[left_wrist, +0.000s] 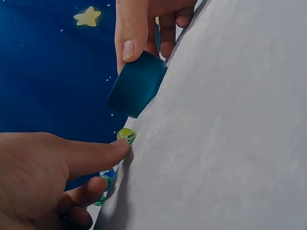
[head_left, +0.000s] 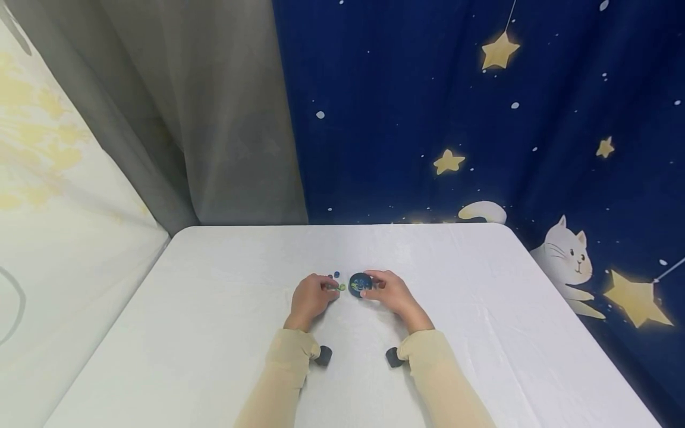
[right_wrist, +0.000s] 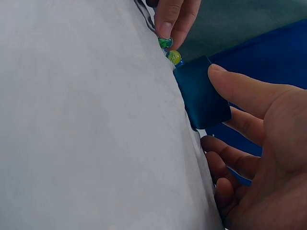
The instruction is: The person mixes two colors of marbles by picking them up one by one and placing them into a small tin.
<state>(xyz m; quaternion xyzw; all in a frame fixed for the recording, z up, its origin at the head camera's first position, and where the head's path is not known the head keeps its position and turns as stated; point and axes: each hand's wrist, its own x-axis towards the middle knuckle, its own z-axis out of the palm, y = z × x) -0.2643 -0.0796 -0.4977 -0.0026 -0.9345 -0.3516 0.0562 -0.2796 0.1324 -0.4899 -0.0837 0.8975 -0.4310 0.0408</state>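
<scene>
In the head view my right hand (head_left: 393, 292) grips a round dark-blue tin (head_left: 360, 285) between thumb and fingers. Its smooth teal side (right_wrist: 204, 93) shows in the right wrist view, tilted toward the marbles. Green and light specks appear on its round face; whether they lie inside or are printed, I cannot tell. My left hand (head_left: 311, 295) is left of the tin and pinches a green marble (right_wrist: 165, 43) low over the cloth. A yellow-green marble (head_left: 342, 287) lies between that hand and the tin. Blue marbles (head_left: 336, 274) lie just beyond the left fingertips, one partly hidden.
A white cloth covers the table (head_left: 225, 356). Dark wrist cameras (head_left: 323, 356) hang inside both sleeves. Behind the table's far edge hang a grey curtain (head_left: 235, 119) and a blue curtain (head_left: 385, 119) with stars and a cat; a pale cloth (head_left: 64, 208) is at the left.
</scene>
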